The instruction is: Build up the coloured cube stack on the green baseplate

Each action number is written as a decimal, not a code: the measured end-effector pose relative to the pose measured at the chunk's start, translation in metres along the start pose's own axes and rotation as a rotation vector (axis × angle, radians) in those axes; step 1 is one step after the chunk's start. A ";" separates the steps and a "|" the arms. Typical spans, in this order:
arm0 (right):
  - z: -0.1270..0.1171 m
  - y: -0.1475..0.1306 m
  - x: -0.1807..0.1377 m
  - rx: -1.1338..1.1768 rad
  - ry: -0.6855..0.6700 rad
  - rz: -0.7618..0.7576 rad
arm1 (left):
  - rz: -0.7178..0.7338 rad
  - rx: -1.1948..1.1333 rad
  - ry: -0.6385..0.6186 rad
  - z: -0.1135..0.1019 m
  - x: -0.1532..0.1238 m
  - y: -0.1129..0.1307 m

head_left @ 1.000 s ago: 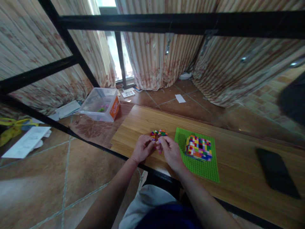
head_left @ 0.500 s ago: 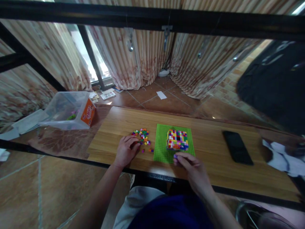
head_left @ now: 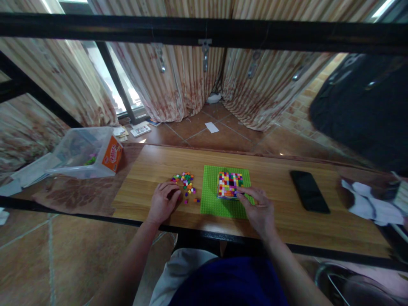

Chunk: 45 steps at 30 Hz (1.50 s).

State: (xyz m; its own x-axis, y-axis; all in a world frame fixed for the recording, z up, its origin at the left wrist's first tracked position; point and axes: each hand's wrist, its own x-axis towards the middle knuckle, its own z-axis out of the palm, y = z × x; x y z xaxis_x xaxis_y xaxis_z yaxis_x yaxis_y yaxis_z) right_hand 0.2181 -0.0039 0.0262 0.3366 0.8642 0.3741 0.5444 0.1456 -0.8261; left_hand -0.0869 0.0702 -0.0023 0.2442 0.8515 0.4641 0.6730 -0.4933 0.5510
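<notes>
A block of small multicoloured building bricks [head_left: 228, 185] stands on a green studded baseplate [head_left: 210, 206], with a dark gap in its top. My right hand [head_left: 259, 208] reaches in from the right, thumb and forefinger pinched on a small purple brick [head_left: 239, 191] at the block's near right corner. Whether the brick is pressed down is hidden by the fingertips. To the left, my left hand [head_left: 162, 202] rests on the table, fingers loosely bent and thumb apart, beside a scatter of loose bricks [head_left: 188, 178]. A reddish spot by its thumb is too small to make out.
The wooden table [head_left: 134, 182] also carries a black phone [head_left: 309, 191] and crumpled white paper [head_left: 372, 204] at the right. A clear plastic box [head_left: 83, 148] with an orange label stands beyond the left end. A black bar [head_left: 204, 27] crosses above.
My right hand has moved from the baseplate's near edge up to the block with the purple brick. My left hand stays by the loose bricks. The view has shifted slightly.
</notes>
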 end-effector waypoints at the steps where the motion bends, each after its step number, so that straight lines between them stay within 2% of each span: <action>1: 0.001 0.002 0.000 0.000 0.003 -0.005 | -0.013 -0.004 -0.001 0.000 0.000 0.000; 7: 0.006 0.007 0.002 0.036 0.025 0.038 | -0.057 -0.027 -0.027 0.000 -0.002 -0.002; 13: 0.015 0.013 0.004 0.342 0.079 0.265 | -0.057 -0.027 -0.030 0.000 -0.002 -0.003; 19: 0.020 0.013 0.008 0.473 0.143 0.336 | -0.056 -0.029 -0.017 0.001 -0.003 -0.002; 30: 0.019 0.012 0.013 0.450 0.116 0.398 | -0.068 -0.052 -0.015 0.003 -0.003 -0.004; 34: 0.014 0.012 0.009 0.296 0.087 0.336 | -0.117 -0.121 -0.019 0.000 -0.004 -0.001; 39: 0.012 -0.017 -0.002 -0.052 0.100 0.067 | -0.205 -0.225 0.049 -0.002 -0.006 0.001; 42: 0.025 -0.041 -0.009 -0.069 -0.049 -0.088 | -0.216 -0.256 0.066 0.000 -0.007 0.000; 45: 0.051 -0.056 -0.012 -0.048 -0.238 -0.200 | -0.204 -0.260 0.071 0.002 -0.007 -0.001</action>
State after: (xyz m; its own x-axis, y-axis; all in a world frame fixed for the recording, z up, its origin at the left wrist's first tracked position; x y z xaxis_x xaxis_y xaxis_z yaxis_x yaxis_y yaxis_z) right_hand 0.1450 0.0023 0.0466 0.0326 0.9101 0.4131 0.6193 0.3060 -0.7230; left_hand -0.0877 0.0654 -0.0072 0.0673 0.9275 0.3676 0.5001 -0.3502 0.7920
